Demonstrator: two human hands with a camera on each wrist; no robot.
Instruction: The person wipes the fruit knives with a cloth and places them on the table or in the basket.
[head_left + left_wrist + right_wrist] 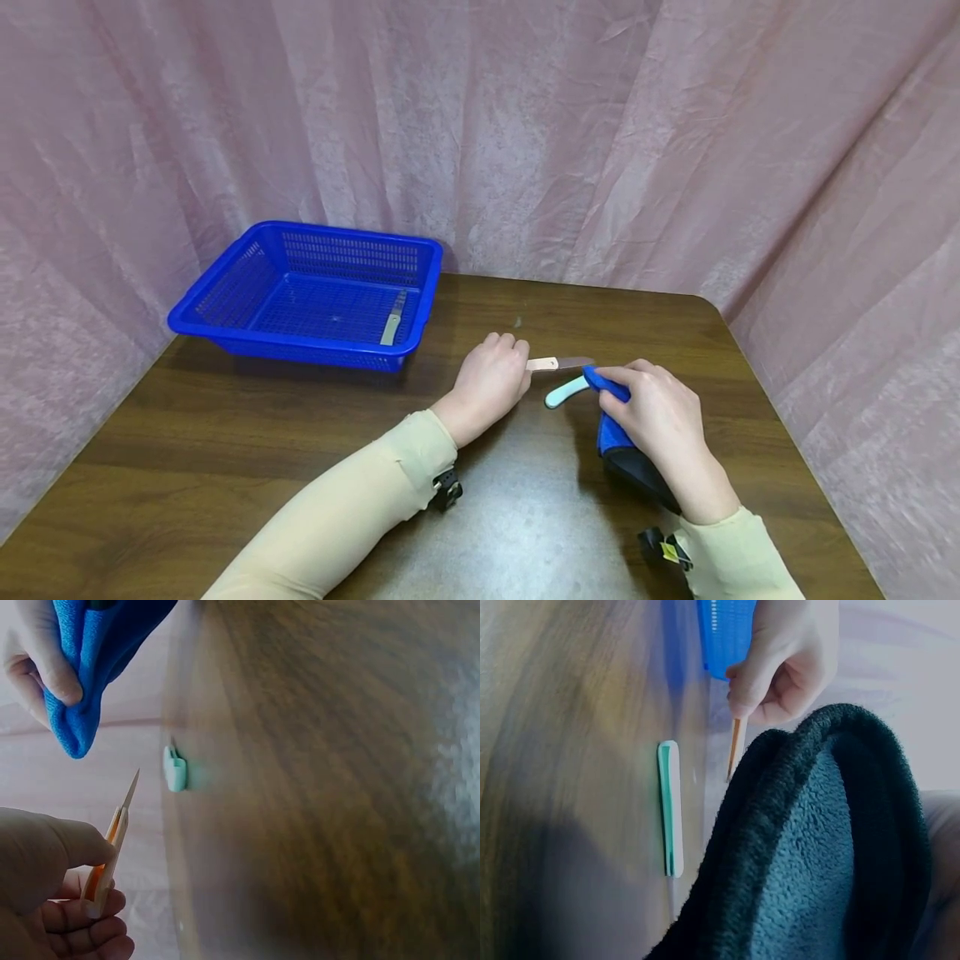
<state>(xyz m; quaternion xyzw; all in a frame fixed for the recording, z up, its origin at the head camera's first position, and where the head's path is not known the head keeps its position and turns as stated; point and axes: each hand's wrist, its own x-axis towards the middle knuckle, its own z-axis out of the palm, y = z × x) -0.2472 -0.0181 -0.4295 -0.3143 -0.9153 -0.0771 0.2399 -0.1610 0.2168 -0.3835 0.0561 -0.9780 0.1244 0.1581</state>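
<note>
My left hand (487,379) pinches a folding knife with a cream handle (543,364), its blade out and pointing right. In the left wrist view the inside of this knife's handle (111,855) shows orange, with my thumb against its side. My right hand (663,417) grips a folded cloth, blue (613,435) on one part and black on another. In the right wrist view the dark side of the cloth (739,855) covers much of the picture. On the table between the hands lies a mint-green folding knife (566,392), its blade end hidden by the cloth in the head view.
A blue plastic basket (300,343) with slotted walls stands at the back left of the wooden table (225,450). Inside it, near the right wall, lies another knife with a pale handle (391,328). Pink curtains (480,142) hang behind and beside the table.
</note>
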